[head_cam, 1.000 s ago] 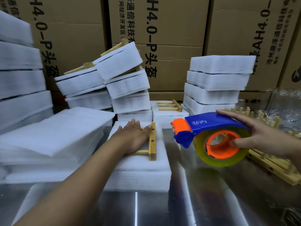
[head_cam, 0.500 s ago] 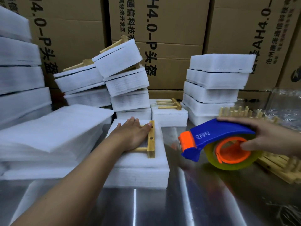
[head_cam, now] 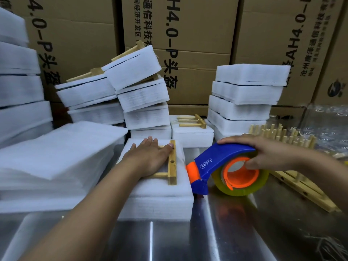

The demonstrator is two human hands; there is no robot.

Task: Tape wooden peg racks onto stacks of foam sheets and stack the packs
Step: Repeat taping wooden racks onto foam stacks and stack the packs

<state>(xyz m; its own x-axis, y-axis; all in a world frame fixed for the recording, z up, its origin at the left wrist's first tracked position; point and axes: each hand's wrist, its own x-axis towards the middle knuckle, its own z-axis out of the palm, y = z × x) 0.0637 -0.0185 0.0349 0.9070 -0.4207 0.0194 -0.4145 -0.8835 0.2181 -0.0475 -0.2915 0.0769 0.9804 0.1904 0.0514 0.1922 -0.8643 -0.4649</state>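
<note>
Item: wooden peg rack [head_cam: 172, 166], lying atop the foam stack [head_cam: 160, 204]. My left hand [head_cam: 148, 159], fingers flat, presses it so nothing shifts. My right hand [head_cam: 273, 153] grips the tape dispenser [head_cam: 222, 159], its nose at the stack's right edge, ready to tape.

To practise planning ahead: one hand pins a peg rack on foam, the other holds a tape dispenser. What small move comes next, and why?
Probably press the tape dispenser against the right side of the foam stack and pull tape over the peg rack: the left hand pins it flat, the right hand holds the dispenser at that edge.
</note>
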